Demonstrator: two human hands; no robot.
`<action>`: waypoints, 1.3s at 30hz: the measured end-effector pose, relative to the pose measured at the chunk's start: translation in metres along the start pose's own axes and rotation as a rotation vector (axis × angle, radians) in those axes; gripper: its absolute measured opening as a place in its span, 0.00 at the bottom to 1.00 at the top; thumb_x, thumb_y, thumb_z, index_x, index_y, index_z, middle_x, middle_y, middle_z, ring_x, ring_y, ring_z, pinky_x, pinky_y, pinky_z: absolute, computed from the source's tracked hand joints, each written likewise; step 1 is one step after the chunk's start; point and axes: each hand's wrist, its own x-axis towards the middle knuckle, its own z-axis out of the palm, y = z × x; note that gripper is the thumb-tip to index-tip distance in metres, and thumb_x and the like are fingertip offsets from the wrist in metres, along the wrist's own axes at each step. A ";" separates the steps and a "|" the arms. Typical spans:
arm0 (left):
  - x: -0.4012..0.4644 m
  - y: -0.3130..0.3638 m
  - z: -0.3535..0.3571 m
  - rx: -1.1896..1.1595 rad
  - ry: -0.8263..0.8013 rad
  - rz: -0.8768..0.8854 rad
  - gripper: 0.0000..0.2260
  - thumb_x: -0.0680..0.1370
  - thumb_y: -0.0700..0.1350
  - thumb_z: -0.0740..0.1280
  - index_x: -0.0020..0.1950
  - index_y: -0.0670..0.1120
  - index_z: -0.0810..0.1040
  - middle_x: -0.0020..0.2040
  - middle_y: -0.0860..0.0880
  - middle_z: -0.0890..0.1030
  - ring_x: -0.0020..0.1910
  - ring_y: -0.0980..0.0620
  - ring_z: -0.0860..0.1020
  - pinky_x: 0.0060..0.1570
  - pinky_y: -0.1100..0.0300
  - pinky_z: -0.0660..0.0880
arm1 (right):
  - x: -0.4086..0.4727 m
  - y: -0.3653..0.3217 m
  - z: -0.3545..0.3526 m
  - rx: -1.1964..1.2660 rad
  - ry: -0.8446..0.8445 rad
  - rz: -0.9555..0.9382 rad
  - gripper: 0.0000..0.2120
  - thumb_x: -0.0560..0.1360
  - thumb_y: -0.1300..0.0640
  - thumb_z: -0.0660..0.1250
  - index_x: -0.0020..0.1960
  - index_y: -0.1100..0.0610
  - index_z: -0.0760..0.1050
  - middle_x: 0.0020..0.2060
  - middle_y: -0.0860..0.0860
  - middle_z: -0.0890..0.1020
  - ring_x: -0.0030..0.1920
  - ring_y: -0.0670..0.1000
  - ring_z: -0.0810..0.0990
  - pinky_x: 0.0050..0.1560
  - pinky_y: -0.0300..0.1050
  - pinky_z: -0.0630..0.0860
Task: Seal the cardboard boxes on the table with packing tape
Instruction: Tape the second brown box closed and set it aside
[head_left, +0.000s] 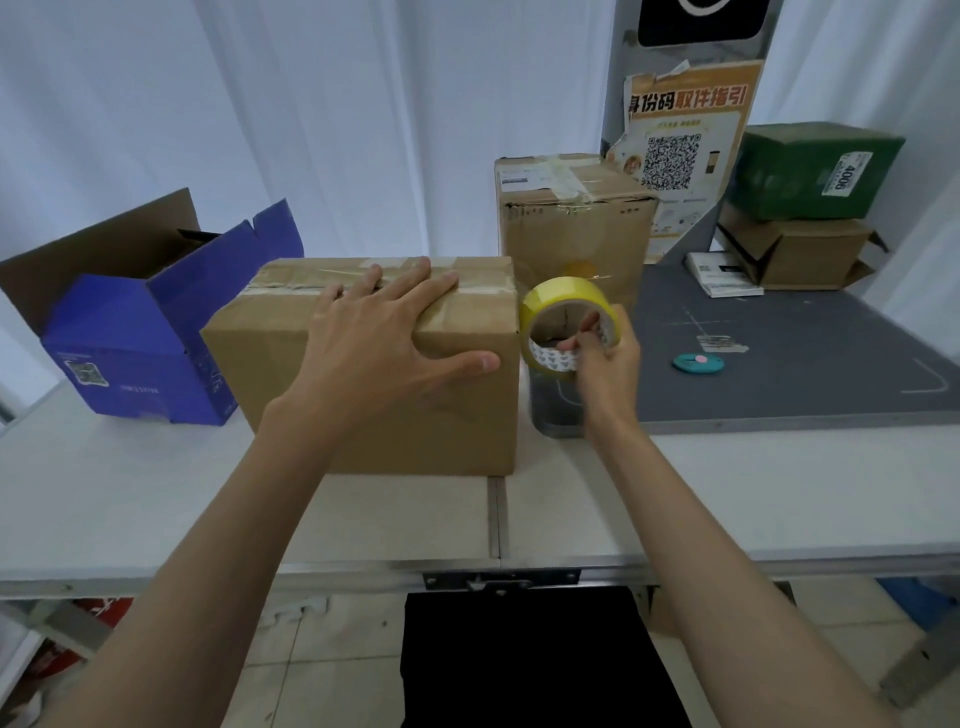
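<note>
Cardboard box (374, 374) on desk (623, 509) shows taped top seam; left hand (384, 332) rests flat, right hand (605, 353) pinches tape roll (566, 322); blue box (140, 358) unsealed.

Bare forearms, no sleeves, black garment below — perhaps trousers

Box (363, 364) mid-table (156, 493); open box (140, 332) left of it; tall box (571, 234) behind right; tape roll (563, 322) just right of box; cutter (697, 362) on mat (805, 353) further right; stacked boxes (805, 218) far right.
</note>
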 end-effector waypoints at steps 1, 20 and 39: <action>0.000 0.001 0.000 -0.006 -0.005 -0.004 0.47 0.64 0.85 0.46 0.79 0.65 0.58 0.80 0.58 0.59 0.79 0.44 0.59 0.75 0.39 0.57 | -0.004 0.004 0.003 0.040 0.021 0.027 0.13 0.81 0.65 0.59 0.43 0.48 0.70 0.37 0.59 0.81 0.38 0.47 0.82 0.50 0.49 0.77; 0.019 0.043 0.009 -0.057 0.032 0.021 0.52 0.68 0.82 0.51 0.79 0.47 0.63 0.81 0.48 0.60 0.79 0.50 0.58 0.74 0.48 0.61 | 0.049 0.012 -0.072 -0.476 0.118 0.009 0.12 0.82 0.57 0.58 0.59 0.54 0.79 0.61 0.55 0.79 0.67 0.60 0.73 0.66 0.53 0.68; 0.082 0.044 -0.024 -0.431 -0.137 0.142 0.25 0.77 0.71 0.58 0.57 0.53 0.79 0.59 0.53 0.78 0.60 0.52 0.74 0.56 0.55 0.67 | 0.073 -0.062 -0.078 -0.327 -0.337 -0.202 0.13 0.82 0.63 0.63 0.65 0.57 0.79 0.48 0.50 0.81 0.30 0.44 0.77 0.31 0.37 0.75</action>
